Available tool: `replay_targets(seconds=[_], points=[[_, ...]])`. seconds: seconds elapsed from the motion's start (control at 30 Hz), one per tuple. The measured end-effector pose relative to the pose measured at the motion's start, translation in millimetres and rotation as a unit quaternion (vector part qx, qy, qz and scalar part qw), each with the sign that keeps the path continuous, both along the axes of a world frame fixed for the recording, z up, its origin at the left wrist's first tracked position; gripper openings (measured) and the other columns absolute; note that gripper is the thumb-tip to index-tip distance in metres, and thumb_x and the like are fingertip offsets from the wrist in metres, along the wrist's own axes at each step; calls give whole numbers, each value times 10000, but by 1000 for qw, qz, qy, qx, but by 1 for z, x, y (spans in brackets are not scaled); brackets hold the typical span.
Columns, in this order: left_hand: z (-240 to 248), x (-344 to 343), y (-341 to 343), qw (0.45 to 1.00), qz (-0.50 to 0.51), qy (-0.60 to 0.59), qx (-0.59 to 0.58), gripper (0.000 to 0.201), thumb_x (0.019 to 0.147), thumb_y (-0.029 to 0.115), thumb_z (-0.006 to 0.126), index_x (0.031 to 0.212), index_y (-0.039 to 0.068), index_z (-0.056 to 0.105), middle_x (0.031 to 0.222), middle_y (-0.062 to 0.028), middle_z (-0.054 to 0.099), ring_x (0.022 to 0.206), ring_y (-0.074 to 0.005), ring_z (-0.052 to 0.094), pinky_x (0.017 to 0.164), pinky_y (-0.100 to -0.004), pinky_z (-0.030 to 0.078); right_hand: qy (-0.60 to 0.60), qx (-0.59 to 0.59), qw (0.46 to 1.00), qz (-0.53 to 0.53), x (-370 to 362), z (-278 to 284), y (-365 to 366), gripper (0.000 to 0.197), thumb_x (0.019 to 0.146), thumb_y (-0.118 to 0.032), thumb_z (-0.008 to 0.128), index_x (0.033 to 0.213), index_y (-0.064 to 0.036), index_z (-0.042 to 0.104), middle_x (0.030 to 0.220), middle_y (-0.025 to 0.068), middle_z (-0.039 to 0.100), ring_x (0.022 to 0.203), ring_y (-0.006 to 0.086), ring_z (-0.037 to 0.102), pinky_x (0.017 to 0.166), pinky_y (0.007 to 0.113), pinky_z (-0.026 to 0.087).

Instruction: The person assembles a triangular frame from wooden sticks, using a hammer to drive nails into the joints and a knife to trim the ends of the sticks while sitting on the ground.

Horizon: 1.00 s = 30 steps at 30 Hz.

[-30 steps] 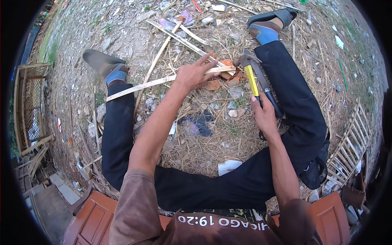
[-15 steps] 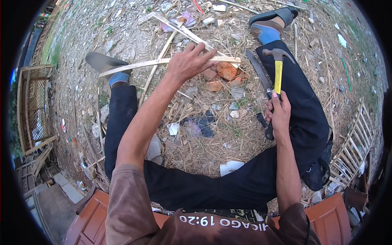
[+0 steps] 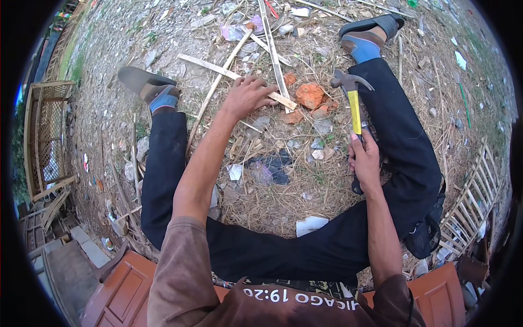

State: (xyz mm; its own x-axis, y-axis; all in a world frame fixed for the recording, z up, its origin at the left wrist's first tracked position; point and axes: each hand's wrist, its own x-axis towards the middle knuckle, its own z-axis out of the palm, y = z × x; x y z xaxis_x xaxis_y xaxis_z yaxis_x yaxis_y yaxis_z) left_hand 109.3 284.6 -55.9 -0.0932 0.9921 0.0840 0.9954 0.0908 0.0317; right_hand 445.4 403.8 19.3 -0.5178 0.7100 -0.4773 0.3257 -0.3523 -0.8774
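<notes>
My left hand (image 3: 249, 99) bears on a thin wooden strip (image 3: 210, 66), fingers bent over it close to its right end. That end crosses the foot of a second pale strip (image 3: 272, 46), which runs away from me. A third, longer stick (image 3: 220, 82) passes beneath the held strip. In my right hand (image 3: 365, 161) is a claw hammer (image 3: 354, 106) with a yellow and black handle, its head raised and pointing away from me. Below that hand a black handle end (image 3: 357, 187) shows; the rest of that tool is mostly hidden. Orange brick pieces (image 3: 310, 96) lie between my hands.
My outstretched legs frame the littered, straw-strewn ground. Dark plastic scraps (image 3: 279, 165) and a white fragment (image 3: 311, 225) lie between them. A lattice frame (image 3: 50, 136) stands at left, a slatted panel (image 3: 471, 191) at right. Brown panelled boards (image 3: 122, 291) are beside me.
My left hand has come slightly nearer, swinging the strip so its left end moved away from my left foot. The second strip has turned. The hammer shifted left, now covering most of the knife.
</notes>
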Motion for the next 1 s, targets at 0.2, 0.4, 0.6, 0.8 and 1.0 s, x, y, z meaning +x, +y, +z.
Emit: replay_targets(seconds=[0.2,0.4,0.6,0.8,1.0], points=[[9,21,5,994,20,-96,42,363,898,421,651,1153,165,678,1047,-34,618,1078,-248,558,959,-405,380,2,-10,1000,15,-9,-6,-4,241,1031,-293,565,1035,-53,560,663,-43,456,493,27,399,425,204,322],[16,30,38,980,43,-175,88,365,897,472,633,1121,189,687,957,-38,609,997,-249,600,891,-419,395,15,-10,1000,-7,-3,-4,-1,240,1030,-297,570,1028,-57,554,660,-40,456,496,27,410,423,202,324],[12,27,57,973,139,-183,19,437,853,549,653,1115,202,707,974,-34,630,1033,-252,593,924,-457,372,19,22,999,-29,-2,-6,1,252,1033,-311,565,1021,-60,550,664,-41,469,497,28,413,422,204,330],[1,40,64,965,156,-211,-16,422,979,547,505,1135,208,702,1084,-53,658,1141,-275,572,1106,-563,242,-24,45,998,27,0,-16,4,285,1036,-327,553,1043,-43,561,656,-35,477,527,37,449,456,228,362],[-5,43,68,960,188,-202,-45,395,1043,482,397,1208,222,645,1134,-63,624,1220,-265,517,1139,-580,171,-114,172,971,117,-11,-27,21,332,1043,-323,519,1093,3,559,688,124,591,608,233,584,602,403,455]])
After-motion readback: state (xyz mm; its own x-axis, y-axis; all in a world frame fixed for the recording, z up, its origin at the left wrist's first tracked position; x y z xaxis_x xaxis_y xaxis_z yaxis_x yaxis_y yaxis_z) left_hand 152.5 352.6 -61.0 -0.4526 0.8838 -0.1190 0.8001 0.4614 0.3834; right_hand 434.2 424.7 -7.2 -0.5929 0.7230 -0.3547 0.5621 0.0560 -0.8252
